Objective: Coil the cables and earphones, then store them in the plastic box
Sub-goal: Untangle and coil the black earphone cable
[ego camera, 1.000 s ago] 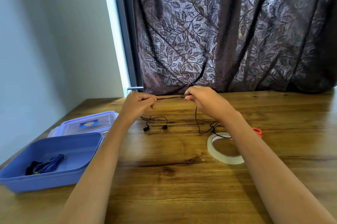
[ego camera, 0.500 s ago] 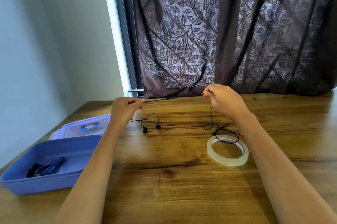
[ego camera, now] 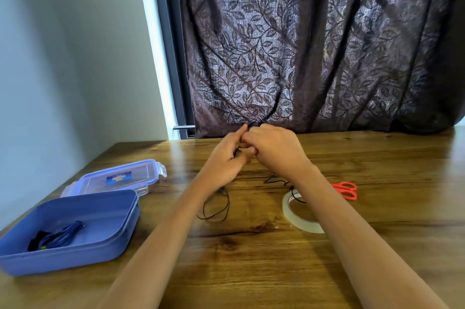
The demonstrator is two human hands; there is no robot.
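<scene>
Both hands meet above the far middle of the wooden tabletop (ego camera: 251,266). The left hand (ego camera: 225,157) and the right hand (ego camera: 275,149) touch, their fingers curled and pinching the thin black earphone cable (ego camera: 227,205) between them. The left seems to hold the gathered turns while the right lays on the next loop, so coiling looks begun but unfinished. The rest of the cable hangs slack: one loop droops below the left wrist onto the wood, and another stretch trails under the right wrist across the rim of the clear roll of sticky tape (ego camera: 286,209), where it could snag when drawn in. Red-handled scissors (ego camera: 346,190) lie just beyond the tape, partly hidden by the right forearm. To the left, well apart from the hands, the open blue plastic box (ego camera: 75,261) already holds a coiled blue cable (ego camera: 63,234), and its clear clip-on lid (ego camera: 120,178) lies just behind it. A dark leaf-patterned curtain (ego camera: 302,57) hangs behind.
</scene>
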